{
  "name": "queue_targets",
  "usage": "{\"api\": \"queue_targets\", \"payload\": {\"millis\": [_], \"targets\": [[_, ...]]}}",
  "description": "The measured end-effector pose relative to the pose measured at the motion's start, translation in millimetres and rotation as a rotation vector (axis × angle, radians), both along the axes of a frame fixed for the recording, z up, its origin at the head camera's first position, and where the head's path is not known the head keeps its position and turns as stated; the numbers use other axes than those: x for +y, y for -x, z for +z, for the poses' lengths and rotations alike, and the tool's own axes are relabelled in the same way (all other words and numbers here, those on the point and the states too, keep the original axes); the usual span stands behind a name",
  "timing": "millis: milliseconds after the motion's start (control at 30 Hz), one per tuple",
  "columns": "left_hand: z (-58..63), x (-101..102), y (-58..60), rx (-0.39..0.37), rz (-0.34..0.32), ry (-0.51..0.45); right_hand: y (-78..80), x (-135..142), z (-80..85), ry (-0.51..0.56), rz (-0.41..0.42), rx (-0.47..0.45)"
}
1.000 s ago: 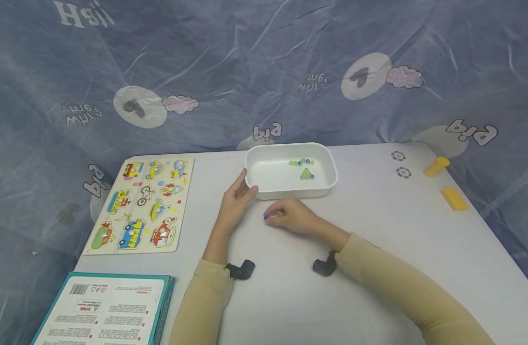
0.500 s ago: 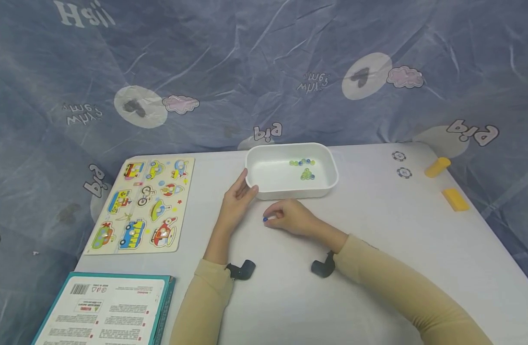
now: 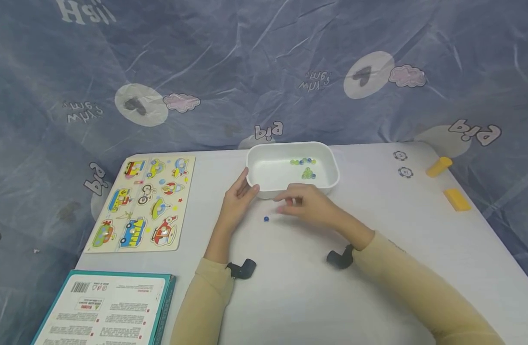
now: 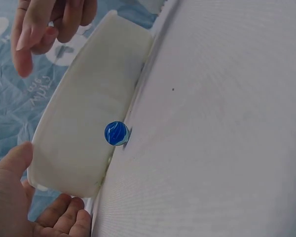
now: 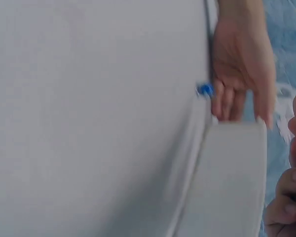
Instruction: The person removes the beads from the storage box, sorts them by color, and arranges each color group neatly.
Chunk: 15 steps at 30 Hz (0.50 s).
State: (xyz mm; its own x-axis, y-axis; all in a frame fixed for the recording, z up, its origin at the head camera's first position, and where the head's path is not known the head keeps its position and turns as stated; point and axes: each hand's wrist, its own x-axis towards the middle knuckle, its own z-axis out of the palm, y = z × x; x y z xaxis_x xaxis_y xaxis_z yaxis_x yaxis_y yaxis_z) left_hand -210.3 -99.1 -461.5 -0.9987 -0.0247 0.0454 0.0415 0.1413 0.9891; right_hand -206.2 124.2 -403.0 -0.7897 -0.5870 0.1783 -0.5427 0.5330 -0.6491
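Note:
A blue swirled marble rests on the white tabletop just in front of a white plastic tray; the left wrist view shows the marble close up. My left hand grips the tray's near left corner, thumb at the rim and fingers along the end wall. Off to the right of the marble, my right hand hovers with loosely bent fingers, holding nothing and overlapping the tray's front edge. Inside the tray, several green and blue marbles form a cluster, with a row of marbles behind them.
On the left lie a wooden vehicle puzzle board and a teal-edged box. Toward the right edge are a yellow cylinder, a yellow block and two printed discs. A blue-grey patterned cloth hangs behind.
My right hand has let go of the blue marble, leaving it on the table, and has moved right and slightly up. My left hand has stayed at the tray's corner.

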Motion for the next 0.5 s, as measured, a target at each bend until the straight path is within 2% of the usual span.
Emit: {"api": "queue_targets", "payload": {"millis": [133,267,367,500], "targets": [[9.8,1,-4.8,-0.015,0.002,-0.006,27.5,20,7.6,0.022,-0.082,0.079],[13.4,1,-7.2,-0.015,-0.002,-0.004,53.9,36,10.9,-0.062,-0.18,0.081],[12.2,1,-6.5,-0.019,0.006,0.003,68.9,42,10.2,-0.136,-0.197,0.05],[6.4,1,-2.1,-0.037,0.015,-0.004,80.2,42,9.2,-0.214,-0.18,-0.007]]}}
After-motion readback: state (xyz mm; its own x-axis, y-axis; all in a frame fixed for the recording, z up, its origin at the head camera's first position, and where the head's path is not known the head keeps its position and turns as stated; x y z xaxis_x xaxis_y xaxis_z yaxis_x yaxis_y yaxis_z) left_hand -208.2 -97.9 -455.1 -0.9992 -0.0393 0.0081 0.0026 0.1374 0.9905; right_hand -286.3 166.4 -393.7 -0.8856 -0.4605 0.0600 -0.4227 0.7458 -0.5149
